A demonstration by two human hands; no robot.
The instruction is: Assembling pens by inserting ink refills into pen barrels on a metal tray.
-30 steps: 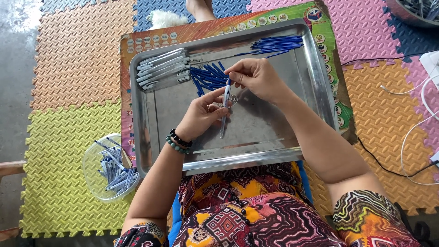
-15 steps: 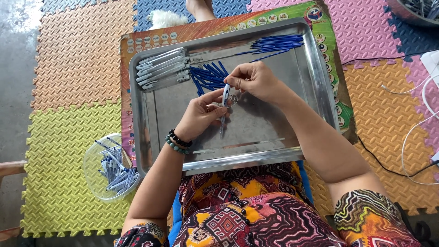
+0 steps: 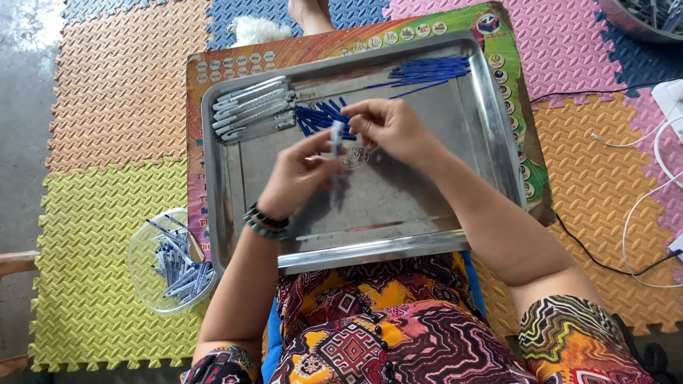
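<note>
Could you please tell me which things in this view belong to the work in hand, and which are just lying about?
In the work:
- pen, held by left hand and right hand
- steel tray
- grey pen barrels
- blue caps
- blue refills
- clear bowl of pens

Lying about:
- foam mats
- white cables
- white fluffy thing

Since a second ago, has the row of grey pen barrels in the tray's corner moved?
No. The grey pen barrels lie in the same far-left corner of the metal tray, angled as before.
</note>
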